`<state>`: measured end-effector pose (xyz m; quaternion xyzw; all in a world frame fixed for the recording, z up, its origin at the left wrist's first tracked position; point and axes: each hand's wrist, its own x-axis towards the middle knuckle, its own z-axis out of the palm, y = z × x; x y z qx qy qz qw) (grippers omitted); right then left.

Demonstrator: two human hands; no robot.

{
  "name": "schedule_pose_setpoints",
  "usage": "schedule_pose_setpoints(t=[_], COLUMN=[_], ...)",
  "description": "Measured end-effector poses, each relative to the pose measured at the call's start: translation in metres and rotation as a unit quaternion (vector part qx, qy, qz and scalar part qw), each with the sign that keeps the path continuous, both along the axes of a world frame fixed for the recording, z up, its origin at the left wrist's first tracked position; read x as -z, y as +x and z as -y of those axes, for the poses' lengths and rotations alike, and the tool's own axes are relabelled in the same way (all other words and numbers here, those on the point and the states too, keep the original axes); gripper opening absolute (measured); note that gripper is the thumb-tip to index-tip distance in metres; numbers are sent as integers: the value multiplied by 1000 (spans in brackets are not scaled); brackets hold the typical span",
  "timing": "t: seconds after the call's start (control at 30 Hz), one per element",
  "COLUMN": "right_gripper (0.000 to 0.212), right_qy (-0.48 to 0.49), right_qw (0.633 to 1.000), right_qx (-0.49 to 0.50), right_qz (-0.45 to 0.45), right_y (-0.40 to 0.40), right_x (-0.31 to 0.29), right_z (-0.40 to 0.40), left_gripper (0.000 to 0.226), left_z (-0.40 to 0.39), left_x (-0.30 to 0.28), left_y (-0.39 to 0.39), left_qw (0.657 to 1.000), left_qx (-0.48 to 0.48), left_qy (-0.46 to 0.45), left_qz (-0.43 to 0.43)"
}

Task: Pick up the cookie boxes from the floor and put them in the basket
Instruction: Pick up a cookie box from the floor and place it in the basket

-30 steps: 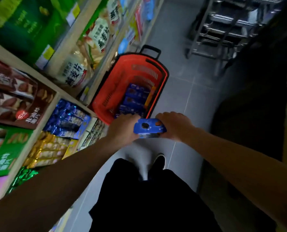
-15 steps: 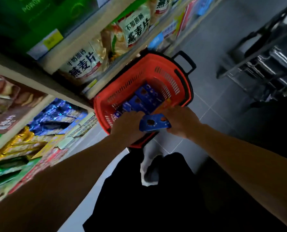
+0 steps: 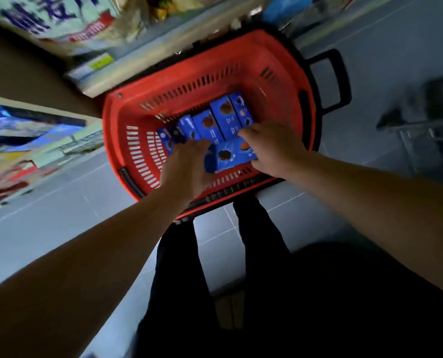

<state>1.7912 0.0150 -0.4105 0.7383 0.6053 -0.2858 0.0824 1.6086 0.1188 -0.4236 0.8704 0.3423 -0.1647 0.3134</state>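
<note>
A red shopping basket (image 3: 127,140) with a black handle (image 3: 336,76) stands on the grey floor against the shelves. Several blue cookie boxes (image 3: 218,120) lie side by side on its bottom. Both my hands hold one more blue cookie box (image 3: 232,153) by its ends, low inside the basket near its front wall. My left hand (image 3: 186,169) grips the left end and my right hand (image 3: 272,148) grips the right end. I cannot tell whether the held box touches the bottom.
Store shelves (image 3: 93,71) with snack bags and boxed goods run along the left and top. A metal rack (image 3: 427,130) stands at the right. My dark trouser legs (image 3: 256,244) are just in front of the basket, with grey floor tiles (image 3: 47,228) to the left.
Both hands have carried the blue box forward from the basket's front rim and down into the basket. The view has closed in on the basket.
</note>
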Motion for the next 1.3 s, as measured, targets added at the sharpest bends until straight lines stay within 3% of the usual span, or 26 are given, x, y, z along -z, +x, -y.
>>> schedule_pose_setpoints(t=[0.2,0.5,0.8,1.0,1.13,1.3], right_gripper=[55,61,66,91,79,70], right_qy=[-3,-78,-189,-242,-218,-198], right_qw=[999,995,981,970,975,979], right_qx=[-36,-68,-35,-9,-20,-54], right_qz=[-4,-4,-11,-32,-32,-11], right_y=[39,58,70,72,66,51], right_x=[87,238,309,302,254,165], right_z=[-15,-25,-6,1,-8,-13], left_gripper=[61,61,59,69,72,66], left_z=[1,6,36,41,34,29], left_x=[87,227,302,296,255,157], left_y=[33,53,73,75,64,45], left_qw=[999,994,979,976,972,969], left_qx=[-32,-77,-112,-113,-138,-182], left_qy=[5,-57,-161,-177,-173,-141], left_qz=[-17,-60,-55,-62,-86,-84])
